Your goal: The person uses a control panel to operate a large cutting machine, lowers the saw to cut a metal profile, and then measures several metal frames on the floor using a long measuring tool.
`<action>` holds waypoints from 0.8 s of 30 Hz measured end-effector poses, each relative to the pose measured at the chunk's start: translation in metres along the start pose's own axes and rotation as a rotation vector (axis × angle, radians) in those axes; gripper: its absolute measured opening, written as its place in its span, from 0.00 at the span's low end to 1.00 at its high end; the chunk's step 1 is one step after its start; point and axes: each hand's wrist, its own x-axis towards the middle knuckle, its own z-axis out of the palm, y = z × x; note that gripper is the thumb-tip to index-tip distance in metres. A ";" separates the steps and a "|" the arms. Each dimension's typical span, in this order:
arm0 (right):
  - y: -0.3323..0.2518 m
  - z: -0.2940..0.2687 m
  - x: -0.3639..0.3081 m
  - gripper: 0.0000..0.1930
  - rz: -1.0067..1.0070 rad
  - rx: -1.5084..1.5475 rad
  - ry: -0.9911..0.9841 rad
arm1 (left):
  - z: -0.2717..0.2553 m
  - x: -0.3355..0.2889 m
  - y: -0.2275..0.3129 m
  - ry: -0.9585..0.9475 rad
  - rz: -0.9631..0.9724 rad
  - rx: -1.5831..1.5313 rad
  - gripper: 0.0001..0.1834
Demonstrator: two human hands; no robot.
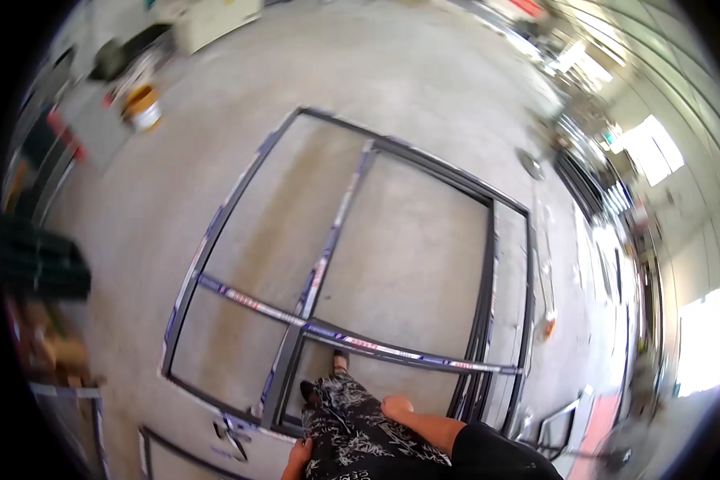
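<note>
A large dark window frame point(216, 216) lies on the floor in front of me, its bars covered with blue-and-white printed film. A long crossbar point(360, 344) runs over it from left to right, and an upright bar point(336, 216) meets it. My feet are at the frame's near part, one shoe point(342, 362) just below the crossbar. My right hand point(398, 406) is beside my patterned trouser leg, over the near right opening. My left hand point(298, 458) hangs by my other thigh, near the frame's lower edge. Neither hand visibly holds anything; blur hides the fingers.
An orange-and-white bucket point(143, 108) stands at the far left. Dark green material point(44, 260) is at the left. Another dark frame point(176, 452) lies near the lower left, with a black strap-like thing point(230, 438) beside it. Long dark profiles point(576, 180) are along the right.
</note>
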 end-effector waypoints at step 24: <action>0.276 0.215 -0.145 0.16 0.830 1.374 0.519 | 0.234 0.065 0.318 -0.234 0.903 1.025 0.19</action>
